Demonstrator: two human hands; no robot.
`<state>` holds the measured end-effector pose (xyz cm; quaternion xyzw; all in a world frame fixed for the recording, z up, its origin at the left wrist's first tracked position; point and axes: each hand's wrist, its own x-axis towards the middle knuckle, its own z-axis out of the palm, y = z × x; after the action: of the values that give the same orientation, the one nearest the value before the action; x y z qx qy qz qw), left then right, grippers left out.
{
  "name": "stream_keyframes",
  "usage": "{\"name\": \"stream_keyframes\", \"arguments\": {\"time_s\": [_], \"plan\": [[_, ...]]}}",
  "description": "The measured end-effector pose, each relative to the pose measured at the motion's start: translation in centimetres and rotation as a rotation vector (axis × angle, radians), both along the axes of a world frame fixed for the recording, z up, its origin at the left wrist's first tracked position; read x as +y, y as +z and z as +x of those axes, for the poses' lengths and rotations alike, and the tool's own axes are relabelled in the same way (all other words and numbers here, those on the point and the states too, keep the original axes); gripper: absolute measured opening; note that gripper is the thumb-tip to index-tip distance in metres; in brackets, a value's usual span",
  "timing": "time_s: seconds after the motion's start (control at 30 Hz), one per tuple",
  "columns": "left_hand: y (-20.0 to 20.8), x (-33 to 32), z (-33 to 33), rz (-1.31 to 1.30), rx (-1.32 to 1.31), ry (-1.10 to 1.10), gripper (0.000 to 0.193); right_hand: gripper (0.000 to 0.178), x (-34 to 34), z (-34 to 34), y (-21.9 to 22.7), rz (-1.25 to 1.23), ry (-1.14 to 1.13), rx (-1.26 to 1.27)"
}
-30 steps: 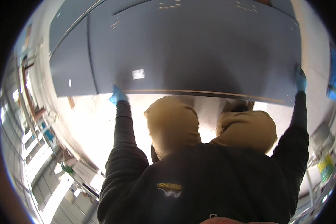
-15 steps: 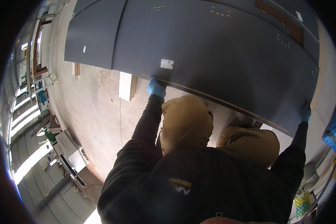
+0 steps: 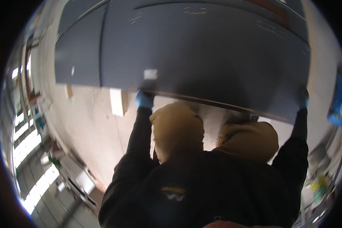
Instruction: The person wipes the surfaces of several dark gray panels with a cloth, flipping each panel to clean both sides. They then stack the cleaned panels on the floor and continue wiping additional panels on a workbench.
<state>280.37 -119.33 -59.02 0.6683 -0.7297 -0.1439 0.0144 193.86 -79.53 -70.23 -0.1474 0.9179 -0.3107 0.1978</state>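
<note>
Two gloved hands grip the near edge of a big grey panel [image 3: 201, 57]: the left hand [image 3: 143, 99] clamped near its middle, the right hand [image 3: 304, 102] at the far right corner. Half a second back the panel sloped steeply down to the right; now it sits closer to level and nearer the knees, so the carry looks steadier. Its long axis runs left to right across the body, its face stretching away from the hands over the concrete floor [image 3: 91, 133].
</note>
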Motion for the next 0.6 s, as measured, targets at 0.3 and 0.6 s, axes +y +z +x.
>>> {"name": "stream_keyframes", "arguments": {"time_s": [0.3, 0.6], "plan": [[-0.7, -4.1, 4.7, 0.402, 0.062, -0.067, 0.062, 0.055, -2.4, 7.0, 7.9, 0.070, 0.061, 0.105], [10.8, -9.0, -20.8, -0.052, -0.014, -0.332, 0.090, 0.058, 5.6, 13.4, 14.3, -0.166, -0.441, 0.265]]}}
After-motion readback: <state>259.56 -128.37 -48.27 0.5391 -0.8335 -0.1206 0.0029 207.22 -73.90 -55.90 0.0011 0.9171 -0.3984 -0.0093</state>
